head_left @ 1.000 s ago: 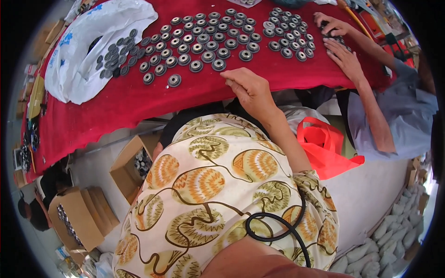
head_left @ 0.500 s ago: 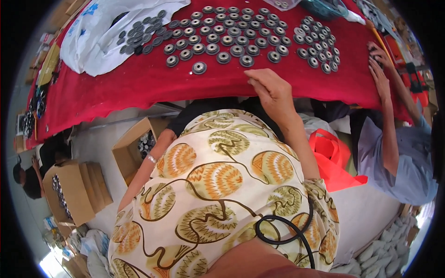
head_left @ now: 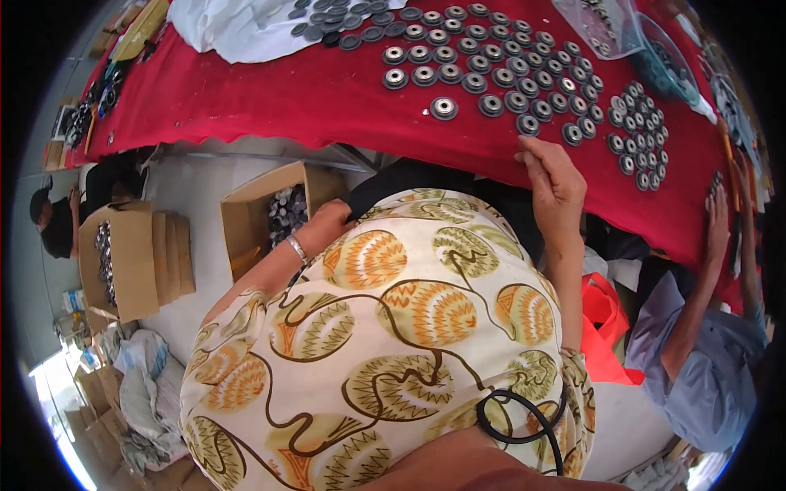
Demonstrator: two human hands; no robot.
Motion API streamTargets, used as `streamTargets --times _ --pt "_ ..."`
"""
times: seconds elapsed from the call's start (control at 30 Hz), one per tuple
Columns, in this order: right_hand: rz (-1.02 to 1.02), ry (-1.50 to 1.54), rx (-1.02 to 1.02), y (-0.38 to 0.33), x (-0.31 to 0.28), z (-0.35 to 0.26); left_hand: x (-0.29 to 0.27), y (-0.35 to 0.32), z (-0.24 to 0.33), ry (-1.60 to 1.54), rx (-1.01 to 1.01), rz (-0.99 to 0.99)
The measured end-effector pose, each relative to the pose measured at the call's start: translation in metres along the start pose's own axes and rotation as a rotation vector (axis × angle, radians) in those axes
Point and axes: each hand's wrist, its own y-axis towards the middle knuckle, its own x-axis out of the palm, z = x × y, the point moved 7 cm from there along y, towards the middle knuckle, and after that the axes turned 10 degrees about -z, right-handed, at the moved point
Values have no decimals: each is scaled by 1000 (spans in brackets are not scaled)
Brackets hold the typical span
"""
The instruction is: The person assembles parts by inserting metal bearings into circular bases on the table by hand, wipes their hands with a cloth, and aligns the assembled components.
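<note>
My right hand rests on the near edge of the red-covered table, fingers loosely apart and holding nothing. Just beyond it lie rows of round grey metal discs, with a single disc set apart in front. My left hand, a bracelet on its wrist, hangs low beside an open cardboard box of dark metal parts under the table's edge. Its fingers are hidden behind my patterned shirt.
A second group of discs lies to the right, near a co-worker's hands and blue sleeve. A white plastic bag holds more discs at the back. An orange bag sits at my right. Cardboard boxes and another person are on the left.
My left arm has come into view, reaching down toward the open box. My right hand has stayed at the table edge while the view swung left.
</note>
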Motion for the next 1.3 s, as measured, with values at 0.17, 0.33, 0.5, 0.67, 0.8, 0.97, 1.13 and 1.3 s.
streamTargets --times 0.17,0.33,0.5,0.67,0.8,0.97,1.13,1.3 --pt "-36 -5 -9 7 -1 -6 -15 -21 27 -68 109 6" --pt "-30 1 -18 14 -9 -2 -34 -34 46 -262 32 -124" --pt "-50 29 -15 24 -2 -9 -108 -55 58 -137 23 17" --pt "-266 131 3 48 5 -41 -153 -7 170 -814 473 197" --pt "-241 272 -10 58 19 -63 -150 29 231 -909 754 172" --pt "-158 167 -52 54 11 -59 -143 44 238 -619 706 336" --pt "-54 678 156 47 10 -37 -146 59 214 -937 585 195" --pt "-121 633 128 52 18 -46 -146 58 232 -551 671 397"
